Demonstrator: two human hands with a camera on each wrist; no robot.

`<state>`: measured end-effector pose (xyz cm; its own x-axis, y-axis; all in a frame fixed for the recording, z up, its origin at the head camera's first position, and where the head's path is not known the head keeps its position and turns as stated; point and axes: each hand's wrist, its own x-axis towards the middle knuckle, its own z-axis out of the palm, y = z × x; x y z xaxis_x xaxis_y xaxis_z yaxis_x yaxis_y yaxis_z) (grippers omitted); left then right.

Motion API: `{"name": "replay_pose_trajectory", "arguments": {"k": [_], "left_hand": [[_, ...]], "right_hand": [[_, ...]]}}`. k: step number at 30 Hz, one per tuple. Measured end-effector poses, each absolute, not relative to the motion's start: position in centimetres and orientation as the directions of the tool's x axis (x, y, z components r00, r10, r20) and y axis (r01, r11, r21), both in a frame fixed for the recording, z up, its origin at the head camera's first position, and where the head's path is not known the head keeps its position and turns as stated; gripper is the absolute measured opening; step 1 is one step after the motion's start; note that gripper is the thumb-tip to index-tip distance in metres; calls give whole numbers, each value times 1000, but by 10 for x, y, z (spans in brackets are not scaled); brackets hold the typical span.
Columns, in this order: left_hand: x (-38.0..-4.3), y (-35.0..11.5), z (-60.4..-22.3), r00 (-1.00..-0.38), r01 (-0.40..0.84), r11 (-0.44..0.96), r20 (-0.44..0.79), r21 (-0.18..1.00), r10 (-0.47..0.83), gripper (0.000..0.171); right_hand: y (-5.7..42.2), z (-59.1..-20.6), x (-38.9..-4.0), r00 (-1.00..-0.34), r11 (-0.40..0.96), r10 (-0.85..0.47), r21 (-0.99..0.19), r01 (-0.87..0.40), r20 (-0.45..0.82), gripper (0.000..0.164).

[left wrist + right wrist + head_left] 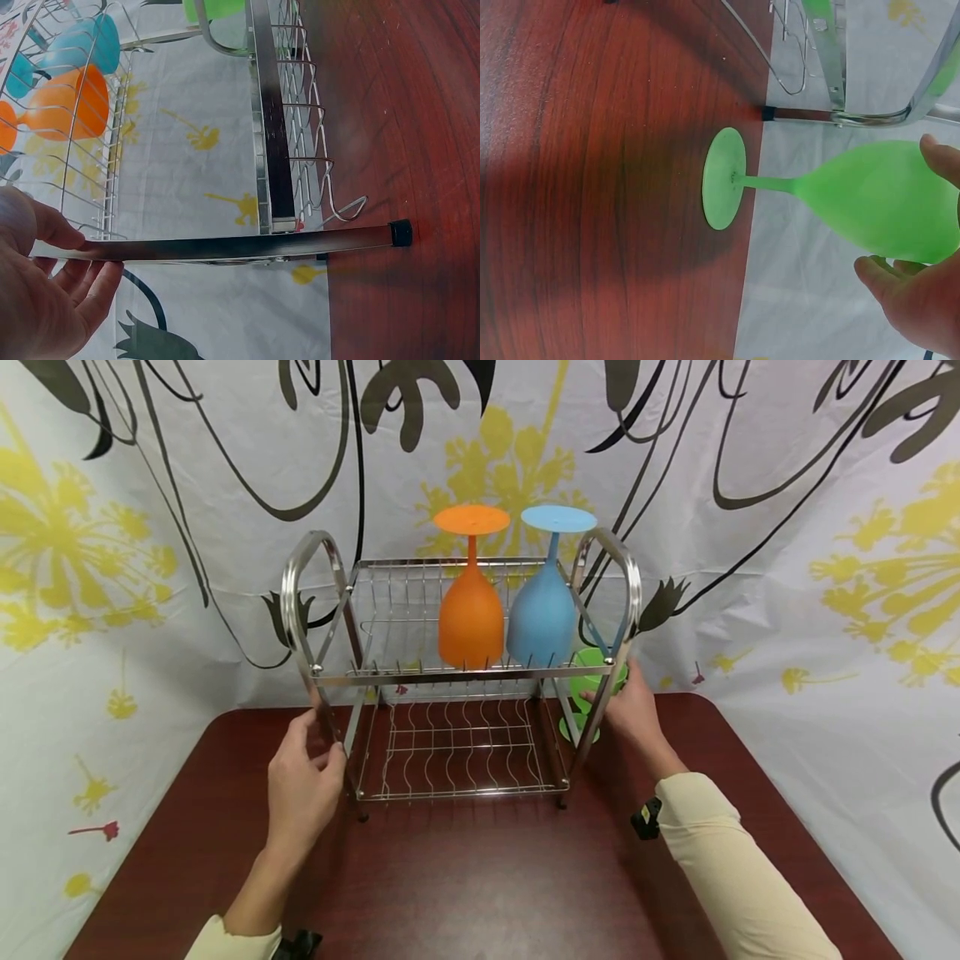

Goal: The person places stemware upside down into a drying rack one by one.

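My left hand pinches the left front post of a two-tier metal dish rack, thumb on one side and fingers on the other in the left wrist view. At the rack's right side, my right hand holds a green wine glass by its bowl. The green glass is upright, with its round foot low at the tabletop; the rack's right posts partly hide it in the head view. An orange wine glass and a blue wine glass stand upside down side by side on the upper tier.
The rack's lower tier has a wavy wire shelf. Everything stands on a dark red wooden table. Behind it hangs a white curtain with yellow and dark plant patterns, close to the table's back edge.
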<state>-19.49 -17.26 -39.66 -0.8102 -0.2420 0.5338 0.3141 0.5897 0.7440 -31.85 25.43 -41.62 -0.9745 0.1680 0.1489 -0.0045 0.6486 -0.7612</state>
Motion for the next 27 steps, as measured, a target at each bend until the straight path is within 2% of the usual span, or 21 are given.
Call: {"name": "replay_pose_trajectory", "arguments": {"k": [9,21,27], "left_hand": [[-195,-173,-395,-817,313,577,524,754,-241,43],[-193,-173,-396,-819,302,588,520,750,-242,43],[-195,-173,-397,-809,323,586,538,743,-237,42]], "right_hand": [[255,-414,-318,-977,624,181,-781,27,111,104],[262,-413,-308,-973,619,186,-785,7,138,107],[269,-405,-298,-969,643,171,-765,-30,181,101]]}}
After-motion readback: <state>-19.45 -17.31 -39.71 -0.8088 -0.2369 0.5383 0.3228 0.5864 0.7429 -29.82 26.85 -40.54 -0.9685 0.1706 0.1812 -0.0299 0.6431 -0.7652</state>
